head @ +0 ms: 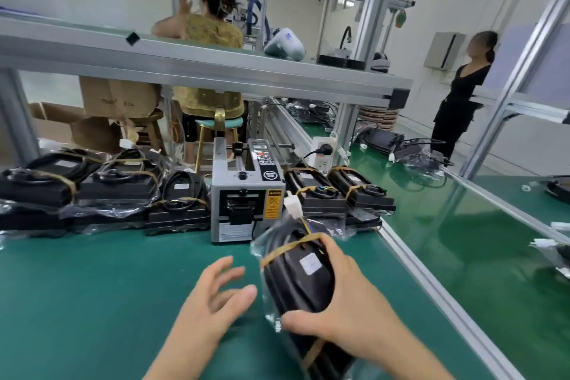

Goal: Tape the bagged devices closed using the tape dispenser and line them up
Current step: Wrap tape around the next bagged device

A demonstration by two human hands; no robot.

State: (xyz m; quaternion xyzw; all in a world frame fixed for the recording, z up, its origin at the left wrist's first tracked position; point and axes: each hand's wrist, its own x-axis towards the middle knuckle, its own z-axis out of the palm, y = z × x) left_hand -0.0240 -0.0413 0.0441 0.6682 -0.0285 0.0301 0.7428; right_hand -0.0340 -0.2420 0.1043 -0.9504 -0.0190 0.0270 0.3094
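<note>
while right hand (348,311) grips bagged device (300,278) near table edge (431,293), left hand (216,293) hovers spread.

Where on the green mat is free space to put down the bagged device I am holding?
Free: the mat in front of the tape dispenser, left of your left hand. Crowded: bagged devices lined up left of the dispenser and two more on its right. The right hand holds the bagged device.

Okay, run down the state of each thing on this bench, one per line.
Black bagged device with tan tape band: gripped, lifted over the green mat.
Right hand: curled round that device.
Left hand: open, fingers spread, holding nothing.
Grey tape dispenser: upright, untouched.
White power strip: one black plug inserted.
</note>
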